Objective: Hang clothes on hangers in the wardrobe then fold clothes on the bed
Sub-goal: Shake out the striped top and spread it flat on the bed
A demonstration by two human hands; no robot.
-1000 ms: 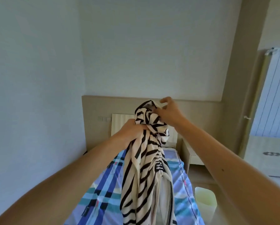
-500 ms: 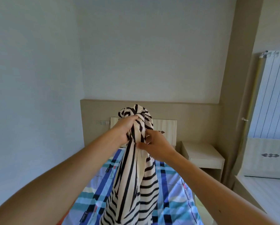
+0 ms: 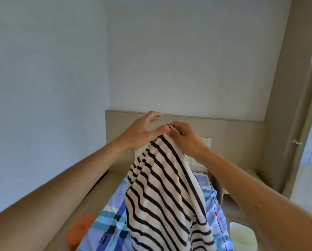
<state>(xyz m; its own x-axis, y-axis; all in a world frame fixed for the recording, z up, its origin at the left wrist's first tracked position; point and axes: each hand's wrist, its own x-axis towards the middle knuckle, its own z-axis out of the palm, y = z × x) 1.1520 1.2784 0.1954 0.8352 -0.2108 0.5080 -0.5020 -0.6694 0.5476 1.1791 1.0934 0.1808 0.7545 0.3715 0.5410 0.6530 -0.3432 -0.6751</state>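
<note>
So the black-and-cream striped top [image 3: 166, 192] is dangling in the air over the plaid bed sheet [image 3: 111, 223]. Right hand [image 3: 187, 140] pinches its top edge. Left hand [image 3: 140, 134] is right beside it, fingers spread loose, thumb touching the fabric. Beige headboard [image 3: 233, 142] behind, pale bin [image 3: 242, 236] lower right.

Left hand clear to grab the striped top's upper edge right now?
Probably yes. The left hand, fingers spread, is right beside the striped top, thumb by the edge the right hand pinches; nothing lies between.

Arms raised forward, left hand [image 3: 142, 132] with fingers spread, right hand [image 3: 187, 139] fingers pinching the striped garment [image 3: 166, 187].
</note>
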